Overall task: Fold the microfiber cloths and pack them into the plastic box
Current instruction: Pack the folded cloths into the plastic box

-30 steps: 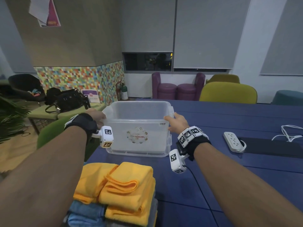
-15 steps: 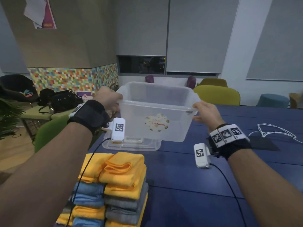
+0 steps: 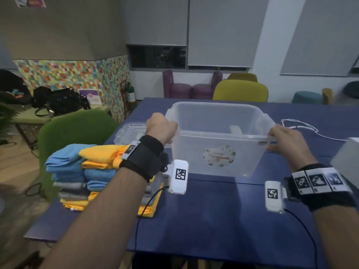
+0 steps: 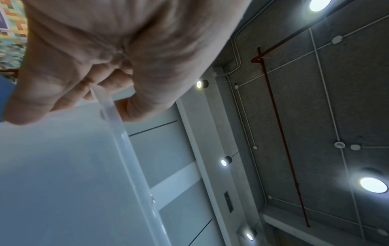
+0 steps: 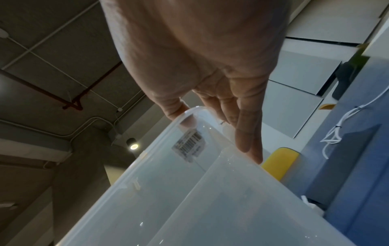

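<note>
Dim meeting-room light falls on a dark blue table [image 3: 213,220] backed by purple and yellow chairs. At the centre of the head view sits the clear plastic box [image 3: 219,152], empty, its base at or just above the tabletop; I cannot tell which. The left hand [image 3: 160,126] grips the box's rim at 9 o'clock: the left wrist view shows the fingers [image 4: 69,99] curled over the edge with the thumb on the other side. The right hand [image 3: 285,141] holds the rim at 3 o'clock, its thumb hooked over the lip and its long fingers [image 5: 248,136] lying fairly straight along the outer wall.

At 9 o'clock from the box, beyond the left wrist, lies its clear lid [image 3: 130,131], already off. At 8 o'clock stands the stack of microfiber cloths [image 3: 85,171], yellow, blue and grey, near the box but apart from it. A white cable [image 3: 303,127] lies at 2 o'clock.

By my judgement the task has barely begun: the box is open and being positioned, yet nothing is packed. The stacked cloths look loosely folded; each may need tidying, then all must go inside.
</note>
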The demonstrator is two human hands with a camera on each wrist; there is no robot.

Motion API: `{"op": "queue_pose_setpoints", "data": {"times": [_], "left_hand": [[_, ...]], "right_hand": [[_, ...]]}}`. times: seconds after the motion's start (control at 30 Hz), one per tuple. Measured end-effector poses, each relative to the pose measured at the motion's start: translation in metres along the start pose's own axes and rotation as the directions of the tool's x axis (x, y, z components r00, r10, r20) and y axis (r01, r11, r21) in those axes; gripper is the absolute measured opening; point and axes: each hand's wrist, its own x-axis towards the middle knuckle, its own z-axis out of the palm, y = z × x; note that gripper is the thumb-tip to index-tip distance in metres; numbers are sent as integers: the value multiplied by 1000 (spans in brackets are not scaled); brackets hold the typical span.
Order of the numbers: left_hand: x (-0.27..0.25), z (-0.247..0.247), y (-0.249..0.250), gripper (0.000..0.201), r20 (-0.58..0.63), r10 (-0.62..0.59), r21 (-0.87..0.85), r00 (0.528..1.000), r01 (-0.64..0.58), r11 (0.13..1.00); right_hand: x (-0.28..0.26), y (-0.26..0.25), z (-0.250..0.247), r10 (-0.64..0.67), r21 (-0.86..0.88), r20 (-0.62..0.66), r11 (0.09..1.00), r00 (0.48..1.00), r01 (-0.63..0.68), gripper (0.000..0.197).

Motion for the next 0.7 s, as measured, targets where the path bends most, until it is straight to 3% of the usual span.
{"op": "queue_pose_setpoints", "data": {"times": [0.23,0.57,0.7], "left_hand": [[-32,37,-41,48,23,-21,42,1000,20,999],[-52,49,-52,17,-13,25,154,1000,-22,988],[-60,40,-45,27,-15,81,272,997,-74,959]], "right_hand": [[-29,53,-32,44,-107,29,993,999,-40,24],[-46,65,-33,90,-41,17,995,996,-89,23],[-54,56,-32,122,-3,12,993,992,-122,12]]}}
